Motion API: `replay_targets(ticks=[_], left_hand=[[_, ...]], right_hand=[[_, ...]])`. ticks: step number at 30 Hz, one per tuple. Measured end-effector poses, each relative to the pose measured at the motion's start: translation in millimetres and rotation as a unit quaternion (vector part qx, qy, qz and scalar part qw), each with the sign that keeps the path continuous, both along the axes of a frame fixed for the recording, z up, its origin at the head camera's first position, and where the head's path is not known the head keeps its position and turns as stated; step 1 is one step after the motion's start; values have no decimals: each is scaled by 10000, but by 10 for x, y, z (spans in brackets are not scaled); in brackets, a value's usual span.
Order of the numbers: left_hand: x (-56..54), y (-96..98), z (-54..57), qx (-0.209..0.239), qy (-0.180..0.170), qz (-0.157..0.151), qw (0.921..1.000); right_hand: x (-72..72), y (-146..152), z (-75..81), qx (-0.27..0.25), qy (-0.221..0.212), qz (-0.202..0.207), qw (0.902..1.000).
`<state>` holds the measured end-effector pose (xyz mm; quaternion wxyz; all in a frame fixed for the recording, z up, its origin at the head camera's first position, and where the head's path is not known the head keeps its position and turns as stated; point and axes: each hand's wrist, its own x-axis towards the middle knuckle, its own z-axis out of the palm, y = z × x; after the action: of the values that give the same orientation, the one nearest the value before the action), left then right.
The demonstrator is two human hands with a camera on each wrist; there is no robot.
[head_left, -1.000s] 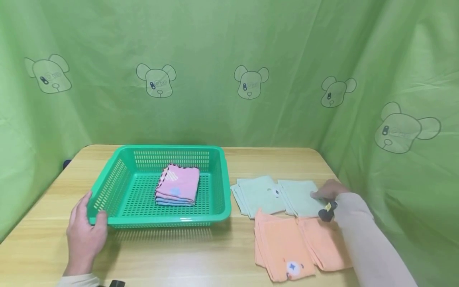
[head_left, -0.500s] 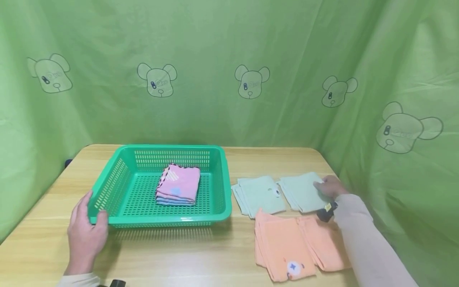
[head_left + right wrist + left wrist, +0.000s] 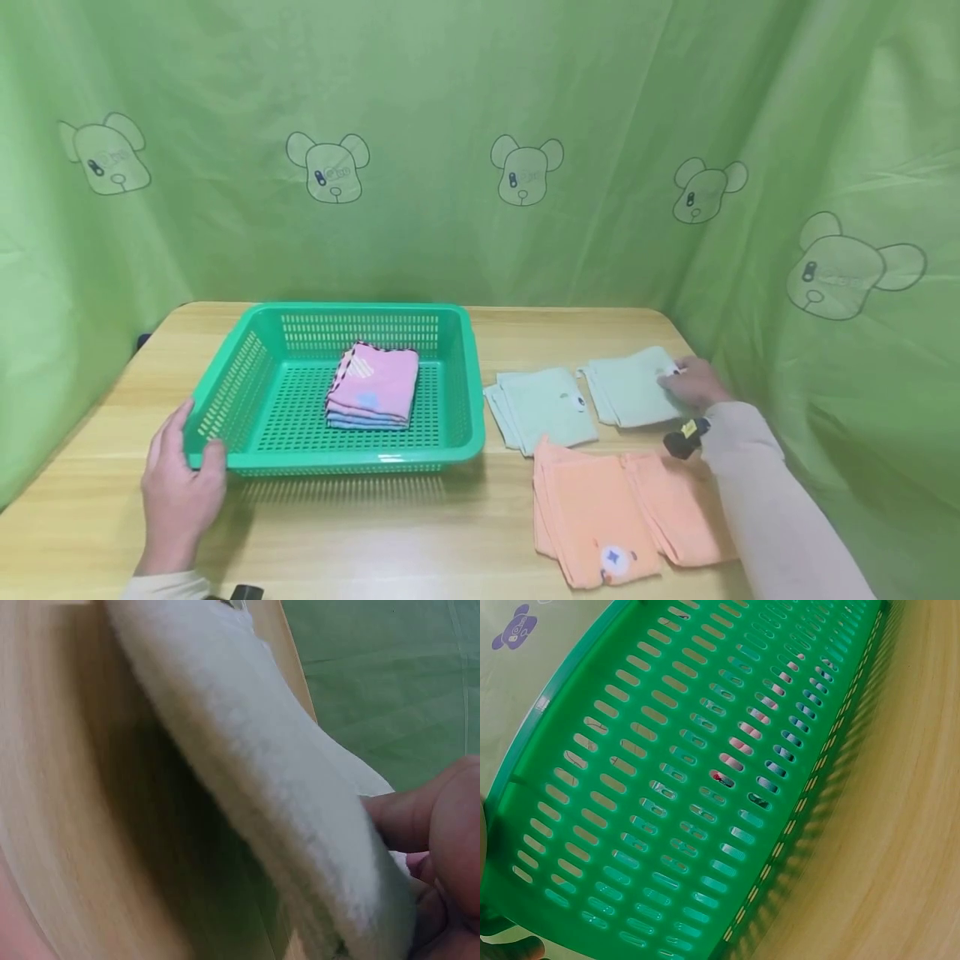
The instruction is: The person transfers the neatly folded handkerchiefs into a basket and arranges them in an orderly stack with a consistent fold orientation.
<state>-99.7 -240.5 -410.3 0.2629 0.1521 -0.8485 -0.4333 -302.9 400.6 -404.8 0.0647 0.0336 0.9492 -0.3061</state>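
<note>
At the front left corner of the green plastic basket (image 3: 352, 460), my left hand (image 3: 180, 492) grips the rim, thumb in front and fingers along the left side. Folded pink and blue towels (image 3: 378, 379) lie stacked inside. My right hand (image 3: 697, 385) pinches the right edge of a folded pale green towel (image 3: 628, 385). In the right wrist view this towel (image 3: 262, 765) is tilted up off the wood, with a dark shadow beneath it and the thumb pressed on its upper face. Another folded pale green towel (image 3: 543, 408) lies just left of it.
Two folded orange towels, the left one with a bear face (image 3: 600, 517) and a plainer one (image 3: 678, 508), lie nearer on the wooden table (image 3: 360, 533). A green curtain (image 3: 427, 242) with bear heads surrounds the table's back and sides.
My right hand has raised the right-hand pale green towel and shifted it away from the orange towels, turning it slightly. My left hand and the basket have stayed put.
</note>
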Motion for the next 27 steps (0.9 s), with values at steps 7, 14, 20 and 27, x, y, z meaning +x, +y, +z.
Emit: replay_targets(ticks=[7,14,20,27], left_hand=[[-5,-1,8,24,31,2,10000],[-1,-3,8,-23,-16,2,10000],[-4,7,15,-36,112,23,9999],[1,9,4,14,92,6,10000]], right_hand=[[-14,-35,3,-263,148,-242,9993],[-21,-104,28,-887,368,-649,9933],[-39,-120,61,-1030,500,-691,9910],[-13,-236,191,-1340,602,-817,9858]])
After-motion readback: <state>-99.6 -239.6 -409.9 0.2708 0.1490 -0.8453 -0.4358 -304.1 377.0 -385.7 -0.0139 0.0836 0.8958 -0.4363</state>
